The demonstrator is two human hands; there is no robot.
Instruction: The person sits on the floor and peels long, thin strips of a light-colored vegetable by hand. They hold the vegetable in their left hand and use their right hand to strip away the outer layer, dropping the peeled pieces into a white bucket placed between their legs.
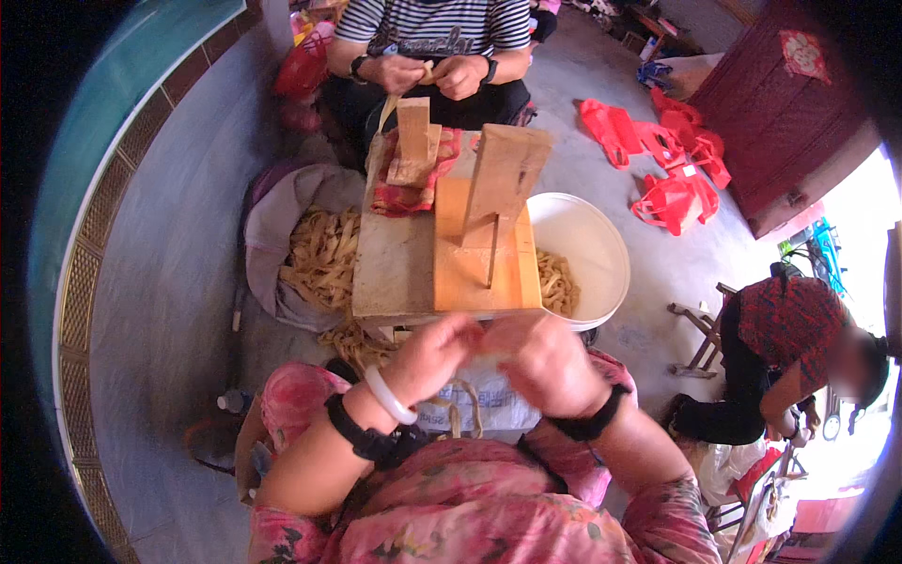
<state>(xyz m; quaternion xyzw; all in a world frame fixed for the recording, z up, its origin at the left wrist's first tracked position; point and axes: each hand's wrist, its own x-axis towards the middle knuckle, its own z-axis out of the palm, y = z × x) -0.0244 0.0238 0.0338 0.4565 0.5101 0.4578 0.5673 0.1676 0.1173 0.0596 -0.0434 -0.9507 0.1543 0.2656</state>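
Observation:
My left hand (438, 352), with a white bangle at its wrist, and my right hand (548, 363) meet at the near edge of a small table (394, 271). Both are motion-blurred, and their fingers close on a pale tan strip, mostly hidden between them. A length of tan strip (454, 407) hangs in a loop below, before a white printed sack (504, 405) by my knees. Just beyond my hands, a wooden board (451, 282) carries an upright wooden plank (509, 173) with a thin rod (493, 250) standing before it.
Left of the table, a cloth sack (264, 247) holds tan strips (324, 257). A white bucket (599, 261) at right contains short curled pieces (557, 282). Opposite, a person's hands (430, 76) work a strip behind another wooden stand (414, 141). Red bags (676, 201) lie on the floor; another person (782, 345) bends at right.

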